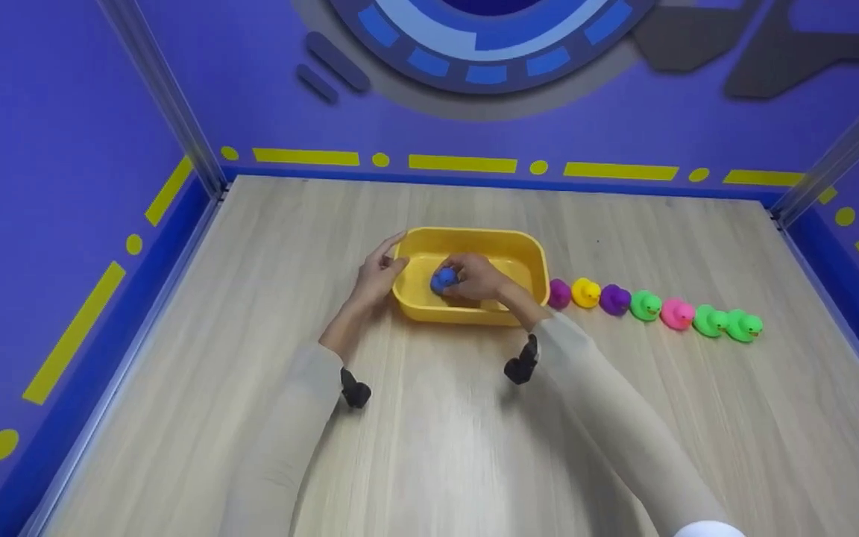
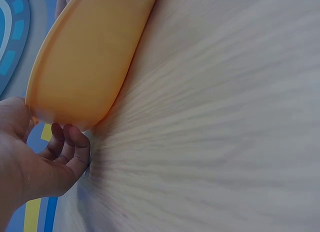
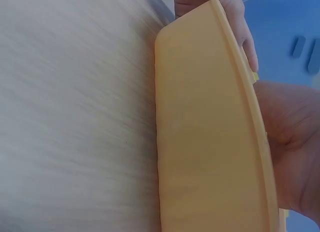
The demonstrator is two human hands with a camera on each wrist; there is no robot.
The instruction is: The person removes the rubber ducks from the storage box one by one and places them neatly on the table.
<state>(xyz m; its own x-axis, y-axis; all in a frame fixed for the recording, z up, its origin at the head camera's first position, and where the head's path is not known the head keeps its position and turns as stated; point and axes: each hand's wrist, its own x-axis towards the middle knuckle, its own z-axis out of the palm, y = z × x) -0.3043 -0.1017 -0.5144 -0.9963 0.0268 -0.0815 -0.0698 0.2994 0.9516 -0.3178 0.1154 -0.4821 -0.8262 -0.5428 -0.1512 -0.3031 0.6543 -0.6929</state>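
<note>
A yellow plastic tub (image 1: 429, 314) sits on the table. My left hand (image 1: 377, 280) grips its left end, thumb over the rim; the left wrist view shows the other fingers curled against the tub's outer wall (image 2: 85, 67). Over the near rim my right hand (image 1: 480, 277) reaches inside and pinches a small blue rubber duck (image 1: 443, 280) between thumb and fingers. In the right wrist view the tub's side (image 3: 210, 122) hides those fingertips and the duck.
Right of the tub runs a row of rubber ducks: magenta (image 1: 560, 294), yellow (image 1: 585, 292), purple (image 1: 614, 300), green (image 1: 645, 306), pink (image 1: 677, 314), then two more green ones (image 1: 743, 326). Blue printed panels (image 1: 400, 134) wall the wooden table (image 1: 429, 447) at back and sides.
</note>
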